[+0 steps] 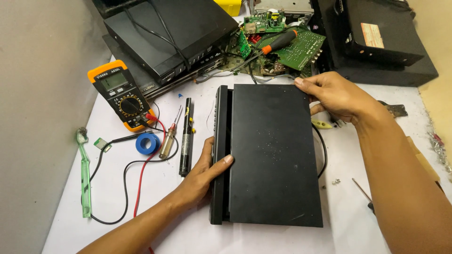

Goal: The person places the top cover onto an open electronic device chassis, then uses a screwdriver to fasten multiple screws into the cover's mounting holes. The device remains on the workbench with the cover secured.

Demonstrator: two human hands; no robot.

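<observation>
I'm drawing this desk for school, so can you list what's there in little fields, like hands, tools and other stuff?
left hand: left hand grips the front edge of the black player box, thumb on top
right hand: right hand holds the box's far right corner
surface: white table
tools left of box: orange multimeter with red and black leads, blue tape roll, clear-handled screwdriver, black pen-shaped tool, green toothbrush
behind box: green circuit boards, orange-handled screwdriver, more black boxes
</observation>
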